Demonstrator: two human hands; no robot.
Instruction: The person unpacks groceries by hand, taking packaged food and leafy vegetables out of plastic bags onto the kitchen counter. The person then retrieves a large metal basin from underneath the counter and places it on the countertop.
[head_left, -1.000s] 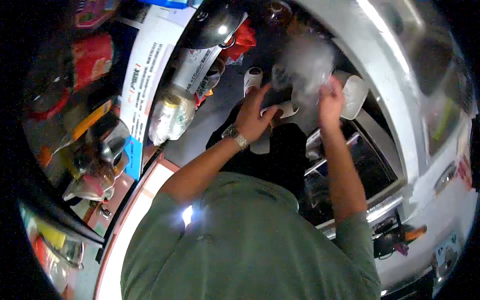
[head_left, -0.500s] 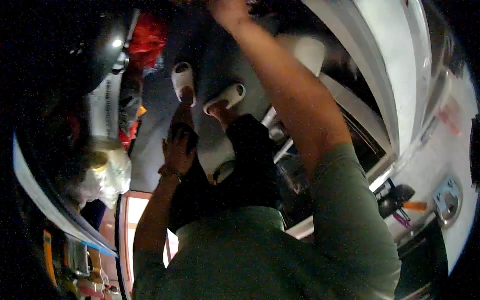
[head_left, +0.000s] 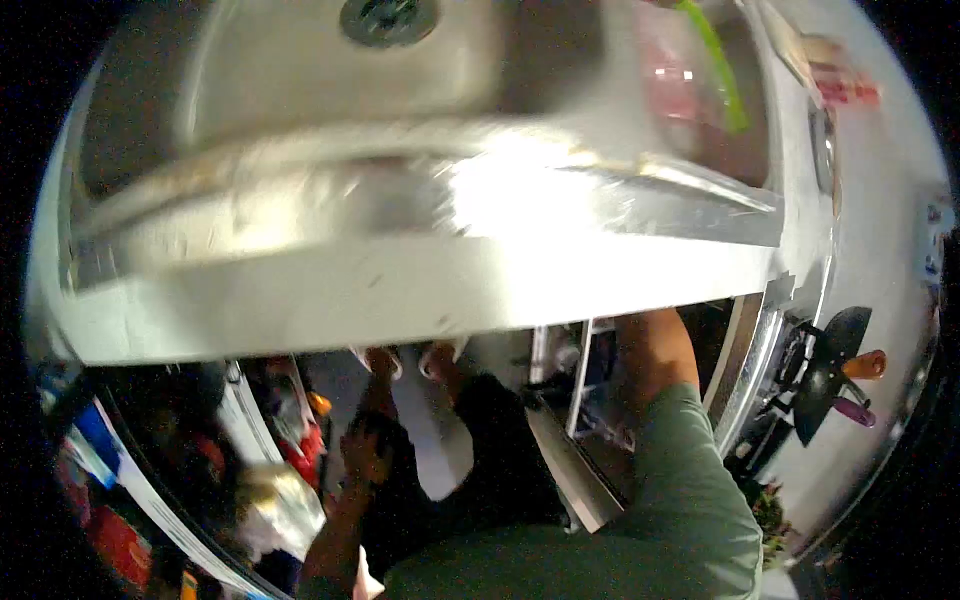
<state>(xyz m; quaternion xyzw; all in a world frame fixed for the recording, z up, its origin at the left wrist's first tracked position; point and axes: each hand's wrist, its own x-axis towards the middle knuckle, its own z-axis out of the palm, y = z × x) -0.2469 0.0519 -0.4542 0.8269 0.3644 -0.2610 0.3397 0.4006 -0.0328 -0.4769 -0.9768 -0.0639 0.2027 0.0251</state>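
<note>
Low in the view, my left hand [head_left: 367,452] rests at my left thigh over the dark trousers [head_left: 505,450]; it is dim, and its fingers do not show clearly. My right forearm [head_left: 655,345] reaches forward under the edge of the white counter [head_left: 400,300], which hides my right hand and anything in it. Beside that forearm is an open cabinet with a metal rack [head_left: 580,380]. Above the counter edge lies a metal sink [head_left: 330,90] with a round drain [head_left: 390,18].
A second basin at the right holds a pink item [head_left: 668,75] and a green strip [head_left: 718,65]. Knives with an orange handle [head_left: 865,365] and a purple handle [head_left: 855,411] hang at the right. A wrapped bundle [head_left: 278,510] stands at the lower left.
The view has swung onto the sink and counter. My right hand has gone out of sight beneath the counter edge. My left hand has dropped to my thigh, and the clear blurred item is no longer visible.
</note>
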